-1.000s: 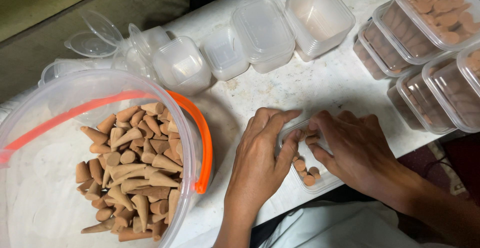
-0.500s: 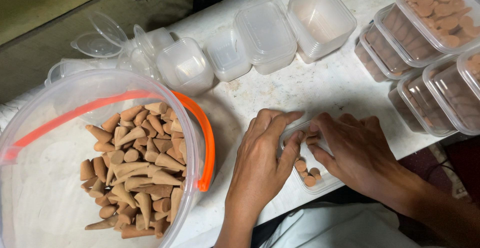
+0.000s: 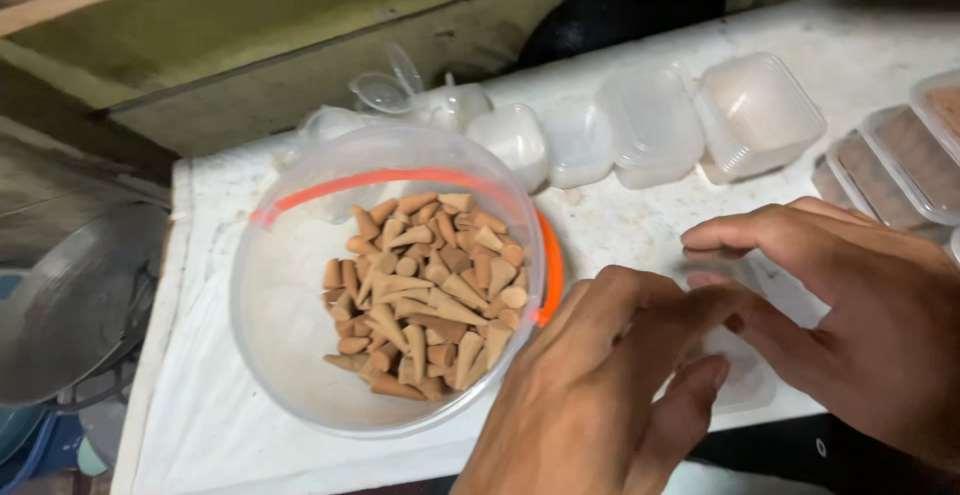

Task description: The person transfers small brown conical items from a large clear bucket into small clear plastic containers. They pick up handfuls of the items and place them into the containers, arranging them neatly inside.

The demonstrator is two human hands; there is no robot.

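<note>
My left hand (image 3: 610, 385) lies flat, fingers stretched, on a small clear plastic box (image 3: 750, 380) at the table's front edge. My right hand (image 3: 850, 305) grips the same box from the right, its fingertips curled over the far edge. The box is mostly hidden under both hands, and what is in it cannot be seen. Just left of my hands stands a large round clear tub (image 3: 290, 355) with an orange rim. It holds a heap of brown cone-shaped pieces (image 3: 430, 295).
A row of empty small clear boxes (image 3: 655, 125) runs along the back of the white table (image 3: 630, 225), with loose lids (image 3: 385, 90) at its left end. Closed boxes of brown pieces (image 3: 900, 165) sit at the right edge. A metal pan (image 3: 70, 305) lies off the table's left side.
The view has swung left and closer. My hands have closed over the small box, which hides the cones seen in it before. The tub now sits mid-frame.
</note>
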